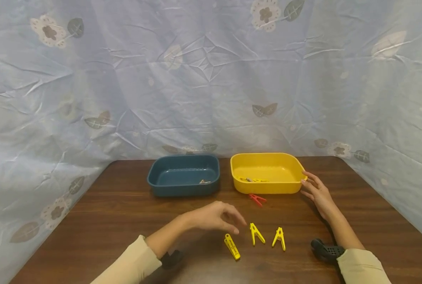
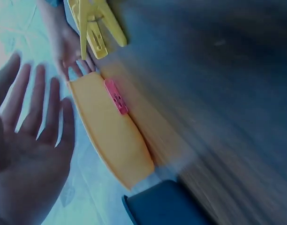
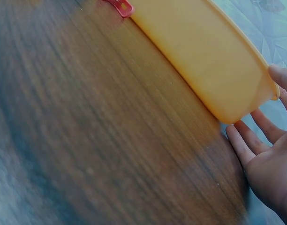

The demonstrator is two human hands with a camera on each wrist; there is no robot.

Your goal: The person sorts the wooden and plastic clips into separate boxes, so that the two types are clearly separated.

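My left hand (image 1: 214,217) hovers over the table with loosely bent fingers and nothing in them. Below and beside it lie yellow clothespins: one on its side (image 1: 232,247), a second (image 1: 256,234) and a third (image 1: 279,238) with legs spread. At the right front corner of the yellow bin (image 1: 267,188), my right hand (image 1: 319,195) touches the wall and rim with extended fingers; in the right wrist view the thumb (image 3: 280,77) lies at the rim. A red clothespin (image 1: 257,199) rests just in front of this bin.
Left of the yellow bin stands a dark blue bin (image 1: 184,191) with a small pale item (image 1: 204,182) inside. Several small things, some yellow (image 1: 259,180), lie in the yellow bin. A patterned cloth (image 1: 203,98) hangs behind the brown table (image 1: 118,228).
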